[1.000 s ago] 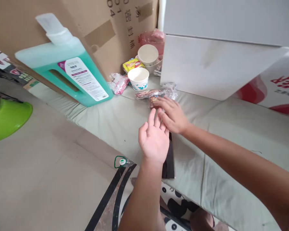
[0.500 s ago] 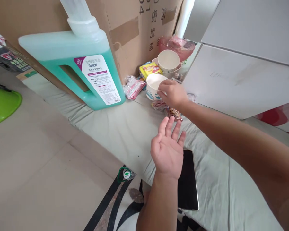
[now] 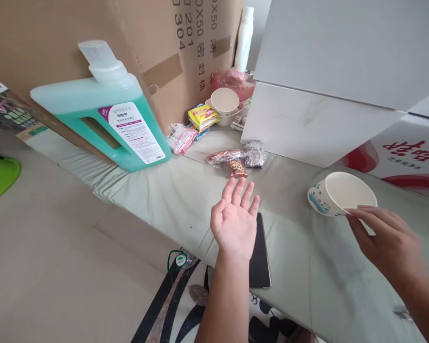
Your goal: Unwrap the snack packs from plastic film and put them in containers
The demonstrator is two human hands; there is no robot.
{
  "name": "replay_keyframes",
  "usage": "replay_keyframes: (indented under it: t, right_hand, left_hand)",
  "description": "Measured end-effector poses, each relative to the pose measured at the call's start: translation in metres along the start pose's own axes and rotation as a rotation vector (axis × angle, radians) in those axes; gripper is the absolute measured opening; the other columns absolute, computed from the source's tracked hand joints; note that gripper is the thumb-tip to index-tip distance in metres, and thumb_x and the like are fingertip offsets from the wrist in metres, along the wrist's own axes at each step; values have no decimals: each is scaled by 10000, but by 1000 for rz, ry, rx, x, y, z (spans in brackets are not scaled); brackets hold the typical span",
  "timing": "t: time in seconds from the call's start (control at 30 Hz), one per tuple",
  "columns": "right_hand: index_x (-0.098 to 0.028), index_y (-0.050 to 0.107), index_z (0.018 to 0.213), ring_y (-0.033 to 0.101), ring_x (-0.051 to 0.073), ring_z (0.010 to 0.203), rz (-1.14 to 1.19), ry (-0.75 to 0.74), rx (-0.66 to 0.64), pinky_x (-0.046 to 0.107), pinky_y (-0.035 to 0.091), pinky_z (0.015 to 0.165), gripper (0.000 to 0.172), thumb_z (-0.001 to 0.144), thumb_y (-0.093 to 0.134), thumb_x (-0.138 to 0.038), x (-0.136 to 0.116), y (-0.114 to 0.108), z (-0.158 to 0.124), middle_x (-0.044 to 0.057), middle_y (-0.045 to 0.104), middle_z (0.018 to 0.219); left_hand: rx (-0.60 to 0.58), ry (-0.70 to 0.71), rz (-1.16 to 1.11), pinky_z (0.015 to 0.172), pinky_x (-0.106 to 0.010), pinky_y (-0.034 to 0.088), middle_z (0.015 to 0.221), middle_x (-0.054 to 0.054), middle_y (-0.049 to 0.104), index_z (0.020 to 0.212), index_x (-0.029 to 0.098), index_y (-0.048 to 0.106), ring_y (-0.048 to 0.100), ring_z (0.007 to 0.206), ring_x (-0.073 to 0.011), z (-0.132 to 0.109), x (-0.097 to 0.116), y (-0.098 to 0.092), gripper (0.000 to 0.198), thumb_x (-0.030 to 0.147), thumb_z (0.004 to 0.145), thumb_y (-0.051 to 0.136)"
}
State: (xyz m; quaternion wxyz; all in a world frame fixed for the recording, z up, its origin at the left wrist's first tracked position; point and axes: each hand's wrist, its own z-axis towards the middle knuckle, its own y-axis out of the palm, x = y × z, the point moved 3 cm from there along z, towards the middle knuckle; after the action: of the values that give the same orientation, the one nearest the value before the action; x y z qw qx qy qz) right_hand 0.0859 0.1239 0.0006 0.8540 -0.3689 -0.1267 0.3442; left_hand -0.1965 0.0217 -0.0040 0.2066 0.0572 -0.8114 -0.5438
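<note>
A white paper bowl with a blue print is pinched at its rim by my right hand; it is tilted, over the right part of the cloth. My left hand is palm up with fingers stretched, holding nothing. Just beyond its fingertips lie wrapped snacks: a patterned brown one, a long reddish pack and a clear-wrapped dark one. A black tablet is partly hidden behind my left wrist. Farther back, another paper bowl sits beside a yellow snack pack and a pink-and-white packet.
A large jug of green liquid stands at the left against a tall cardboard box. White boxes rise at the right. A pink clear container and a white bottle are at the back. The green cloth ends above a tiled floor.
My right hand has carried the blue-printed bowl from beside the packets to the right, uncovering the wrapped snacks. My left hand stays palm up. The view has shifted to the right.
</note>
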Motion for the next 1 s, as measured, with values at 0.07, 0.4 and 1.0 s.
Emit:
replay_keyframes:
  t: [0.07, 0.4, 1.0]
  right_hand:
    - [-512, 719, 886, 779, 348, 768, 31, 17, -67, 514, 605, 635, 235, 863, 691, -279, 13, -7, -11, 24, 780, 808]
    - [-425, 675, 1138, 778, 341, 996, 129, -64, -70, 520, 633, 754, 290, 912, 635, -247, -34, -21, 16, 95, 778, 997]
    - [-140, 471, 1424, 480, 276, 1476, 882, 505, -329, 494, 372, 1255, 523, 914, 426, -243, -159, 244, 306, 176, 531, 1549]
  left_hand:
    - [3, 13, 22, 1030, -354, 525, 1455, -48, 645, 1175, 288, 731, 581, 1399, -256, -2, -6, 3, 373, 418, 891, 527]
    - [-2, 43, 82, 1020, -342, 534, 1480, -40, 625, 1184, 298, 716, 591, 1390, -239, 4, -13, 5, 378, 420, 893, 508]
    - [-396, 931, 2106, 1173, -480, 417, 1303, -123, 673, 1005, 228, 709, 584, 1316, -333, 298, 130, 162, 264, 122, 809, 566]
